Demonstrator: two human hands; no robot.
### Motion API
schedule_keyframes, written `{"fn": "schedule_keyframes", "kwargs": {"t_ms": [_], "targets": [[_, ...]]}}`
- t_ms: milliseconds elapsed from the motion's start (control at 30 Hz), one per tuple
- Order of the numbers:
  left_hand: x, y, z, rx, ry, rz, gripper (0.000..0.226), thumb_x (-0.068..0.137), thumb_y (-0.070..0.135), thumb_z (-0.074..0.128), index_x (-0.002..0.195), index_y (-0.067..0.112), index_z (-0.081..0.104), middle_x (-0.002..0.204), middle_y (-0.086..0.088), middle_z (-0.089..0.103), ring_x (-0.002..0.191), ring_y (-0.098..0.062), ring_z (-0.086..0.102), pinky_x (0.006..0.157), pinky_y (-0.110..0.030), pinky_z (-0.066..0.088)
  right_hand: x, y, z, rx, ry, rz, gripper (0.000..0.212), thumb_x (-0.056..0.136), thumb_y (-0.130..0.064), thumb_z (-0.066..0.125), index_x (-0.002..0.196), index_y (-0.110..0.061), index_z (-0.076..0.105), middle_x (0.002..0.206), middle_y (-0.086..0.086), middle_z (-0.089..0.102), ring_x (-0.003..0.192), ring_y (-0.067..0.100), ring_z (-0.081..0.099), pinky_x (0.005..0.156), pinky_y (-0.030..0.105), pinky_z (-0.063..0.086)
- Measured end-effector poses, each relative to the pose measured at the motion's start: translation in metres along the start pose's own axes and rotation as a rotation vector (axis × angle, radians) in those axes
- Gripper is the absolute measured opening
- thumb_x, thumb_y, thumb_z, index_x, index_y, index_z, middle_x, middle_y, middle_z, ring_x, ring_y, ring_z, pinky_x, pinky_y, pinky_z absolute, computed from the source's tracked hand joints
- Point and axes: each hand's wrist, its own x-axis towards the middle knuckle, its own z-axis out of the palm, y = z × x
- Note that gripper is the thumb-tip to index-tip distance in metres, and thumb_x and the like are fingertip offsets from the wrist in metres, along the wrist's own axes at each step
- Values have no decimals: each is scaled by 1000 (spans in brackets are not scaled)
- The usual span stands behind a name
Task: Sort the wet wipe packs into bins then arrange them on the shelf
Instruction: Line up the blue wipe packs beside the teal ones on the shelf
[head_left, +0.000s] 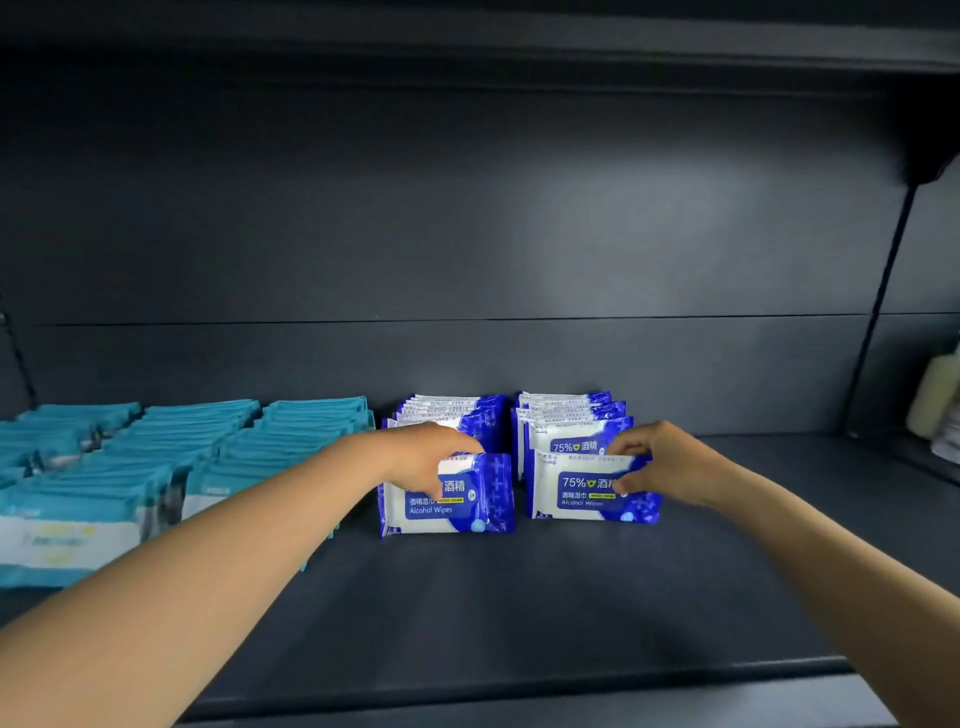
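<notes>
Two bare arms reaching onto a dark shelf (519, 597), seen from the head camera. Left hand (431, 457) at about 9 o'clock of the centre, its grip clamped from above on the top edge of the front blue pack (452, 506) of the left blue row (457, 415), thumb low on the pack's front face, fingers curled over the top. Right hand (660, 467) at about 3 o'clock, its grip pinched on the upper right corner of the front blue pack of the right row (576, 493), fingers over the top, thumb on the front. Both packs upright, labelled "75%" and "Alcohol Wipes", each standing at the front of its own row; right blue row (566, 410) just beside the left one, a narrow gap between. Teal packs (197, 447) in several rows at 9 o'clock, upright, filling the left part of the shelf. Pale bottles (937, 400) at 3 o'clock, at the far right edge, blurred. Dark back panel (467, 234) behind everything.
</notes>
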Motion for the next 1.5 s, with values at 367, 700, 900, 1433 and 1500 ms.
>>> {"fn": "schedule_keyframes", "kwargs": {"t_ms": [367, 700, 900, 1433, 1500], "targets": [[36, -33, -4, -42, 165, -55, 36, 87, 4, 62, 122, 12, 57, 124, -9, 56, 117, -26, 51, 88, -28, 42, 14, -4, 1, -207, -82, -83, 11, 79, -20, 75, 82, -23, 65, 91, -12, 67, 84, 5, 61, 69, 16, 45], [50, -50, -1, -1, 317, -38, 46, 83, 16, 70, 125, 24, 57, 102, 8, 44, 103, -15, 49, 90, -33, 45, 17, -6, 0, -170, -112, -58, 17, 82, -21, 73, 84, -33, 60, 91, -25, 62, 84, -4, 60, 59, 7, 41], [37, -52, -6, -90, 379, -20, 50, 74, 17, 78, 120, 21, 59, 98, 7, 47, 98, -14, 51, 85, -27, 42, 19, -9, 5, -186, -115, -77, 16, 81, -21, 73, 86, -30, 61, 99, -15, 65, 89, 1, 60, 67, 11, 44], [11, -48, 17, 164, 345, -143, 59, 66, 44, 80, 113, 20, 52, 118, 3, 46, 114, -19, 42, 92, -32, 38, 89, -86, 123, -477, 215, -308, 43, 78, -31, 68, 117, -17, 56, 117, 3, 57, 116, 22, 44, 89, 32, 42], [18, -50, 23, 226, 377, -176, 63, 68, 43, 78, 118, 19, 49, 122, 0, 44, 117, -21, 40, 94, -33, 35, 93, -82, 128, -551, 221, -338, 64, 76, -38, 71, 131, -19, 45, 132, 1, 45, 125, 22, 36, 96, 34, 37]]}}
